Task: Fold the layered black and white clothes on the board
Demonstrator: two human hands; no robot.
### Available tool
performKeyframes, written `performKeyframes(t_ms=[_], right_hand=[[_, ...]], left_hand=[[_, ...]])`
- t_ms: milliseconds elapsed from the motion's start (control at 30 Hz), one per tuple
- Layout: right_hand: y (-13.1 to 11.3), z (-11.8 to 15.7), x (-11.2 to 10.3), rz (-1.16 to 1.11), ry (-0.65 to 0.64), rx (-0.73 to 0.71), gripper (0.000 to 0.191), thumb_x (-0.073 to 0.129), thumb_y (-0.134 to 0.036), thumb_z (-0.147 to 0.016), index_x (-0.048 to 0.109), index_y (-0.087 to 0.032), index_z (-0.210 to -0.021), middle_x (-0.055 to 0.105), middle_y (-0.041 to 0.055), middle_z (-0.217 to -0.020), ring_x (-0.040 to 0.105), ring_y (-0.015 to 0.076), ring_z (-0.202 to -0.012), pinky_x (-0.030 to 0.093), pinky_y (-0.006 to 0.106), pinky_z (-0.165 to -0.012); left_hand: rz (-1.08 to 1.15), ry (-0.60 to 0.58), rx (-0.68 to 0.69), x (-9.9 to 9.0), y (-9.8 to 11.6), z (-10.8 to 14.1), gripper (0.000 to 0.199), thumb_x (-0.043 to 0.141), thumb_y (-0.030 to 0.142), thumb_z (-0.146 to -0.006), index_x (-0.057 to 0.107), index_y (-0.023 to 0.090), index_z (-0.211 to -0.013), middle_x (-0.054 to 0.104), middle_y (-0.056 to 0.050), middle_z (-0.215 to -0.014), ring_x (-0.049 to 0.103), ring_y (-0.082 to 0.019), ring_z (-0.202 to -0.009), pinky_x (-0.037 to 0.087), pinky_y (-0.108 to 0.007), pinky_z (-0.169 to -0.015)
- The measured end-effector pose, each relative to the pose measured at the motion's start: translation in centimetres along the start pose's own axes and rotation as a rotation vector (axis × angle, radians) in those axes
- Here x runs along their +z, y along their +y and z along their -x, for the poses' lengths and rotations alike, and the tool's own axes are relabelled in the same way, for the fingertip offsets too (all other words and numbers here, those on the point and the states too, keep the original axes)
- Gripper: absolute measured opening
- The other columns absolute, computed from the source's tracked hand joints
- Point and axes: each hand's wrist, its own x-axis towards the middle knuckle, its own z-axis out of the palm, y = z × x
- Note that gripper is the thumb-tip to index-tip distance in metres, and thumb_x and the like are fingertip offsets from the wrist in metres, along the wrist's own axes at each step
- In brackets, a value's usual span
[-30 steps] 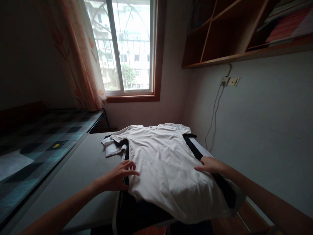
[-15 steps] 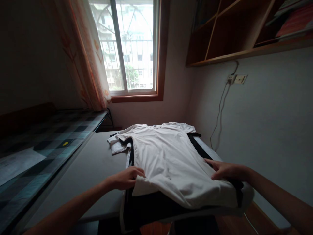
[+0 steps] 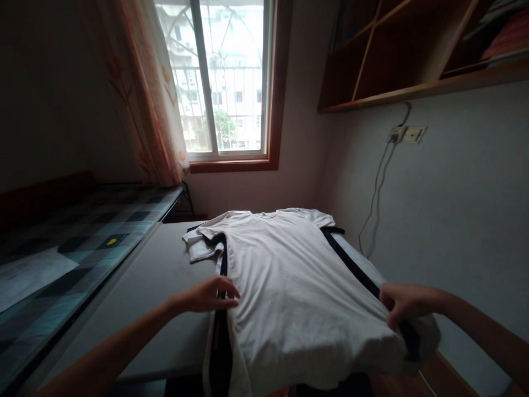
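Note:
A white T-shirt (image 3: 289,292) lies spread out, its neckline toward the window and its hem hanging toward me over the table's near end. Beneath it a black garment (image 3: 351,262) shows along both sides, on top of another white garment (image 3: 202,248) whose sleeve sticks out at the left. My left hand (image 3: 210,293) is at the T-shirt's left edge, thumb and fingers apart with nothing between them. At the right edge, near the hem, the fingers of my right hand (image 3: 407,303) are curled closed on the T-shirt's cloth.
The pale tabletop (image 3: 152,303) stretches left to a bed with a checked cover (image 3: 136,212), where a paper sheet (image 3: 35,275) lies. A wall cable (image 3: 374,204) hangs at the right, below a wooden shelf (image 3: 405,60). The window (image 3: 225,82) is ahead.
The T-shirt's near hem has come down toward me and lies flatter, covering the black garment's near part. My left hand has let go of the hem; my right hand has moved right and closed.

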Motion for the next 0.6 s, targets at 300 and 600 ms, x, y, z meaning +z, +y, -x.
performKeyframes(t_ms=[300, 600], right_hand=[[-1.5, -5.4, -5.0, -0.016, 0.39, -0.014, 0.049, 0.057, -0.052, -0.076, 0.07, -0.014, -0.104, 0.072, 0.0135, -0.093, 0.066, 0.0268, -0.083, 0.049, 0.034, -0.077], [-3.5, -9.1, -0.7, 0.304, 0.657, 0.212, 0.046, 0.05, -0.05, -0.089, 0.067, -0.02, -0.12, 0.061, 0.0187, -0.119, 0.057, 0.0371, -0.112, 0.044, 0.046, -0.094]], left_hand=[[-0.55, 0.329, -0.53, -5.3, -9.4, -3.7, 0.073, 0.066, 0.035, -0.08, 0.043, 0.029, -0.149, 0.044, -0.015, -0.149, 0.049, -0.035, -0.131, 0.044, -0.05, -0.103], [-0.845, 0.222, -0.462, -6.0, -9.3, -5.5, 0.072, 0.053, 0.011, -0.086, 0.037, 0.04, -0.151, 0.042, -0.008, -0.155, 0.037, -0.033, -0.141, 0.042, -0.052, -0.103]])
